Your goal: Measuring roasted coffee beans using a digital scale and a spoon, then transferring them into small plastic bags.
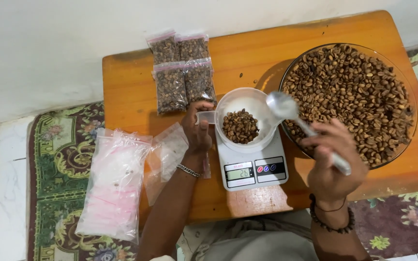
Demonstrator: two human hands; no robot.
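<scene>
A white plastic cup (255,104) with a small heap of brown coffee beans (240,126) stands on a white digital kitchen scale (252,166). My left hand (197,128) grips the cup's handle at its left side. My right hand (332,162) holds a metal spoon (296,116), whose empty bowl hovers over the cup's right rim. Right of the scale sits a large glass bowl (409,94) full of coffee beans (349,96).
Several small sealed bags of beans (182,72) lie at the back of the low wooden table (247,53). Empty clear zip bags (114,183) are stacked at the table's left edge over a patterned green rug (56,159). A white wall is behind.
</scene>
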